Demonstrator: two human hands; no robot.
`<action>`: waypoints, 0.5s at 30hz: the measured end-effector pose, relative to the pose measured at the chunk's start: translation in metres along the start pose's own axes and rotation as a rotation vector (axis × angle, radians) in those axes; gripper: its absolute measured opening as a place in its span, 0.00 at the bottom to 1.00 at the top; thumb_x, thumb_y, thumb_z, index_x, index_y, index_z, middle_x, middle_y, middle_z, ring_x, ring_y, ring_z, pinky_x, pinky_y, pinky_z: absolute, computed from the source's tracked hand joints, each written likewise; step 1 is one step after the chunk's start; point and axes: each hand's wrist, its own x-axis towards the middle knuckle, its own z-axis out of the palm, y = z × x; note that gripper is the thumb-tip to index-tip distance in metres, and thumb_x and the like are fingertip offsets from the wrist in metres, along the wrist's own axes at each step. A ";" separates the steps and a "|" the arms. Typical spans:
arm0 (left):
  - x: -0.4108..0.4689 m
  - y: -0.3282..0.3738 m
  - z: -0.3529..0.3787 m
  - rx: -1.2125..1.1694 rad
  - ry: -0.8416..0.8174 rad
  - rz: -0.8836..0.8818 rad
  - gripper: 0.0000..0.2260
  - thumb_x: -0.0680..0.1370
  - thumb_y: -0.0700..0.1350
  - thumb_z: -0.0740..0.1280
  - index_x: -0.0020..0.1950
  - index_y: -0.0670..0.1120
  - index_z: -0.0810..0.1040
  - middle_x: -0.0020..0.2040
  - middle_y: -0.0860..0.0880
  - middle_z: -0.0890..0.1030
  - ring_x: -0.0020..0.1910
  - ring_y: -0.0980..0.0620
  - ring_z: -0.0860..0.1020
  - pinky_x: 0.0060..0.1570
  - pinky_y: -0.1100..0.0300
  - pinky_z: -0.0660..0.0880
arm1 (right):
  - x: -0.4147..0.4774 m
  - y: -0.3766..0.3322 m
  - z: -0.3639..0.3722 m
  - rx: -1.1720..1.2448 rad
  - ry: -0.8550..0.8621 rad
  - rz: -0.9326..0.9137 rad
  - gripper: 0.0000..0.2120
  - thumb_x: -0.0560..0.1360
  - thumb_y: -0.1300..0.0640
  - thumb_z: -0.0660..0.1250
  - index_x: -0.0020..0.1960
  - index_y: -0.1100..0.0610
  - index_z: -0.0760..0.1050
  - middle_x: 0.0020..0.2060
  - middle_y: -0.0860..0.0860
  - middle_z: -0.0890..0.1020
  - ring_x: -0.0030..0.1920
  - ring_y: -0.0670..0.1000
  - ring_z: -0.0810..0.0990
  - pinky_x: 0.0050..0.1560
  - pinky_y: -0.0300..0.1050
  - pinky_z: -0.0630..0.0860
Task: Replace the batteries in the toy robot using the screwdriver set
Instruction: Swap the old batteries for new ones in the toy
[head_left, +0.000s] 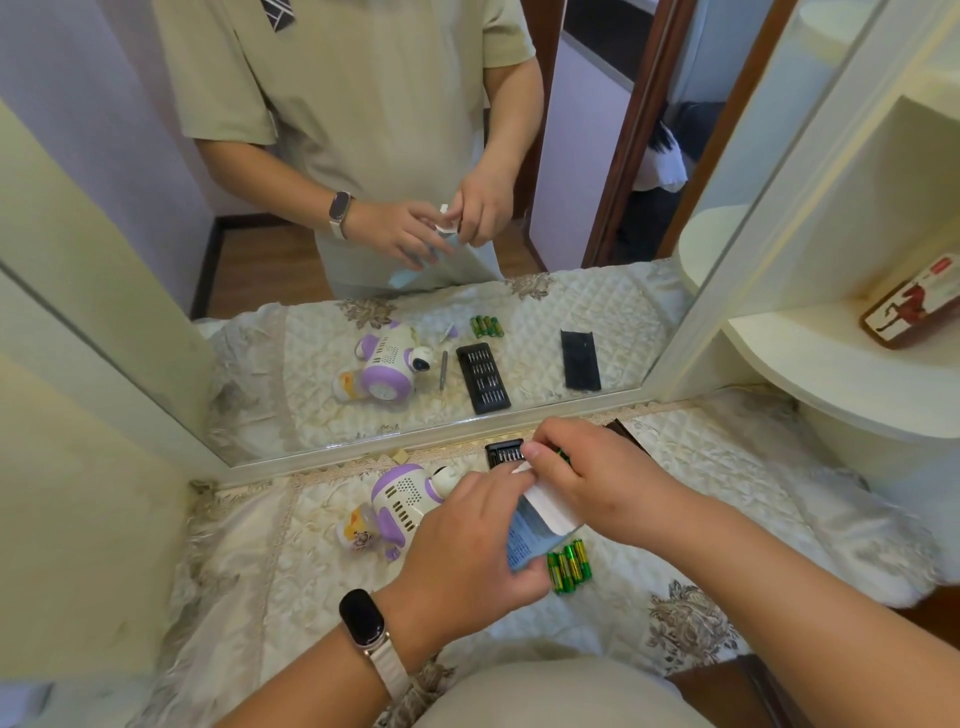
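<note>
Toy robot (402, 501): white and purple, lying on its side on the quilted tabletop (727, 467), just below the mirror frame (363, 451) and untouched. Left hand (467, 556): nearer the viewer than the toy robot, fingers curled around the lower end of a small blue-and-white package (540, 525), which it grips. Right hand (587, 478): to the right of the toy robot, thumb and forefinger pinched on the white flap at the package's top edge. Green batteries (569, 566): a loose cluster on the cloth, right of the toy robot and directly under the package. Screwdriver set (504, 453): open black case of bits, beside the toy robot's head, partly hidden by the right hand. Step judged in hand: opening the package; its contents cannot be made out. Handling advice: keep the left grip low and steady, peel the flap with the right along its seam rather than tearing across, and hold the package over the cloth so nothing spills or rolls toward the tabletop edge.
</note>
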 end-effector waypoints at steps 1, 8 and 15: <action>-0.001 -0.001 0.000 0.009 -0.001 -0.006 0.32 0.65 0.56 0.71 0.67 0.51 0.69 0.60 0.56 0.77 0.52 0.58 0.69 0.38 0.73 0.62 | -0.002 0.001 -0.001 0.019 -0.007 -0.002 0.15 0.80 0.42 0.55 0.47 0.50 0.74 0.40 0.44 0.77 0.41 0.43 0.74 0.40 0.42 0.70; 0.003 -0.002 0.002 0.012 0.025 -0.049 0.28 0.66 0.55 0.69 0.64 0.51 0.70 0.54 0.58 0.76 0.47 0.58 0.69 0.35 0.66 0.67 | -0.003 0.001 0.018 0.226 -0.040 0.076 0.15 0.80 0.43 0.55 0.59 0.49 0.73 0.51 0.45 0.78 0.51 0.42 0.76 0.53 0.45 0.75; 0.002 -0.005 0.003 0.020 -0.012 -0.089 0.30 0.68 0.55 0.69 0.68 0.53 0.66 0.54 0.59 0.73 0.49 0.56 0.71 0.38 0.62 0.70 | -0.010 0.004 0.026 0.553 -0.077 0.161 0.22 0.80 0.45 0.59 0.72 0.49 0.65 0.63 0.43 0.74 0.63 0.41 0.73 0.60 0.38 0.72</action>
